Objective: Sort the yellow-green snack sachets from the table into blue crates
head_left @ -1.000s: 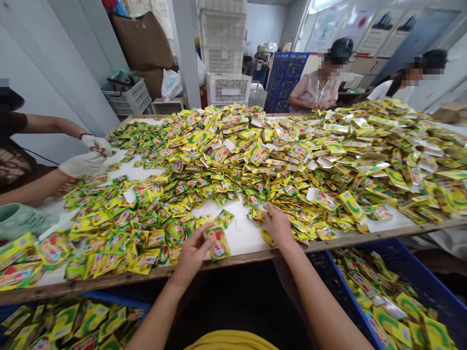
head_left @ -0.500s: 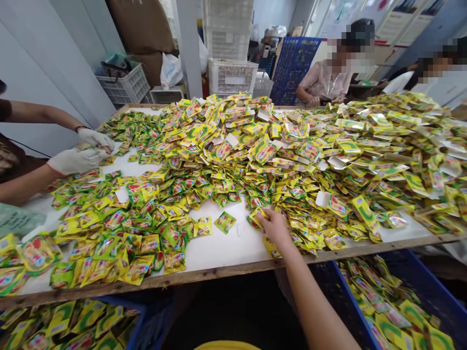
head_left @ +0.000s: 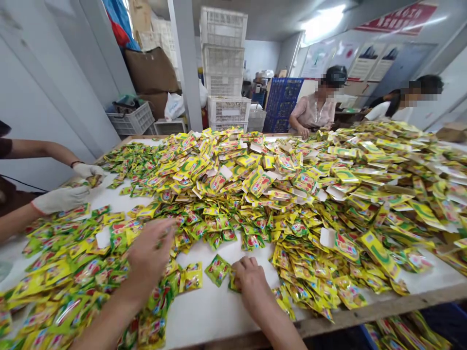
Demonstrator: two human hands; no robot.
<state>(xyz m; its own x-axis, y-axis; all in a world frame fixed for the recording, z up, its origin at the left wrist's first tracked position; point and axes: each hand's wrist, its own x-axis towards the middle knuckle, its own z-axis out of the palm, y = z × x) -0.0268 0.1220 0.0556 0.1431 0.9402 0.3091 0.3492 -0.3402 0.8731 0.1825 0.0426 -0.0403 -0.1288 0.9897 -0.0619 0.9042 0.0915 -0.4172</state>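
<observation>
My right hand [head_left: 251,284] is low over the white tabletop [head_left: 204,316], its fingers closed on a small yellow-green sachet [head_left: 232,283] that is partly hidden beneath them. Just left of those fingertips lies a flat green sachet [head_left: 218,270], with a yellow one [head_left: 190,277] beside it. My left hand [head_left: 151,248] hovers over the left heap of sachets [head_left: 87,272]. Motion smears its curled fingers, and whether the green between them is a held sachet or the heap behind cannot be made out.
A high mound of flat yellow cartons [head_left: 262,180] covers the table's back and right. At the left, a co-worker's gloved hands [head_left: 62,199] handle sachets. Another person [head_left: 315,112] sits across the table. Below the right edge is a blue crate [head_left: 367,335] with cartons.
My left hand has come into view over the left heap. My right hand has shifted leftward across the table with the sachet, closer to the flat green one. The camera view has tilted up.
</observation>
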